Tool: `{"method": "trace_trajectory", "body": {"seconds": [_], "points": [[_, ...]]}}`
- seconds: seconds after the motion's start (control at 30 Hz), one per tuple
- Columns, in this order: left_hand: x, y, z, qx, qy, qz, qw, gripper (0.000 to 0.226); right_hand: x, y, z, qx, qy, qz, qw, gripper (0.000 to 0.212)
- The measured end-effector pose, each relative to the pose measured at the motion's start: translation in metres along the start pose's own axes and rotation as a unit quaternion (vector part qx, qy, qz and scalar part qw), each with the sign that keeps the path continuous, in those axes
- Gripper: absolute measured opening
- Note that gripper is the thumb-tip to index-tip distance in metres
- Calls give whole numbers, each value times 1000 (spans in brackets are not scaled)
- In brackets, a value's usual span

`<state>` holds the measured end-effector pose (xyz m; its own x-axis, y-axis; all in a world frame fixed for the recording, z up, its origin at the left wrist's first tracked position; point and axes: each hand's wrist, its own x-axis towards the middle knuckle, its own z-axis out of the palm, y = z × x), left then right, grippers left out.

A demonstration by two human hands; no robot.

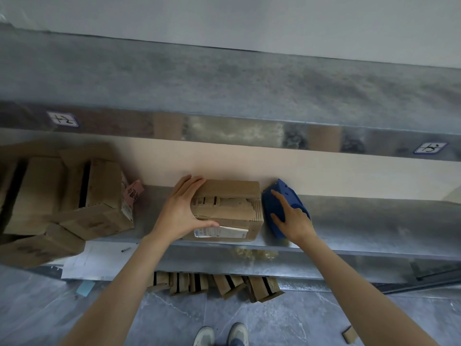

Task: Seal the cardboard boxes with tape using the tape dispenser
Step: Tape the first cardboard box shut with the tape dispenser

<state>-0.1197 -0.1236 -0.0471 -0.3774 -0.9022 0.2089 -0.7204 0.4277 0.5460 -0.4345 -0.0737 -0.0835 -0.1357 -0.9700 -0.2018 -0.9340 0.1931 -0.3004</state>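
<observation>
at the left end of the metal shelf (374, 221), a heap of cardboard boxes (74, 196) lies tumbled together, some hanging over the front edge, with white paper sheets (99, 260) under them. near the middle of the shelf, the left hand (182, 216) grasps the left end of a small cardboard box (232, 211), fingers over its top and thumb along the front face beside a white label (222, 232). the box sits close to the front edge. just beside its right end, the blue tape dispenser (279, 203) stands on the shelf, and the right hand (294, 221) lies on it, fingers spread loosely over its side, not closed around it. below, more boxes (214, 285) lean on the floor.
</observation>
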Motion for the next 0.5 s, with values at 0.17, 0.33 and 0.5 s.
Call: {"method": "trace_trajectory", "body": {"seconds": [0.17, 0.33, 0.5], "points": [[0, 2, 0, -11, -4, -6, 1000, 119, -7, -7, -12, -89, 18, 2, 996, 74], [0, 2, 0, -8, 0, -3, 1000, 120, -13, -18, -24, -127, 129, 27, 983, 68], [-1, 3, -1, -10, 0, -2, 1000, 122, -14, -53, -40, 164, 165, -36, 972, 50]]}}
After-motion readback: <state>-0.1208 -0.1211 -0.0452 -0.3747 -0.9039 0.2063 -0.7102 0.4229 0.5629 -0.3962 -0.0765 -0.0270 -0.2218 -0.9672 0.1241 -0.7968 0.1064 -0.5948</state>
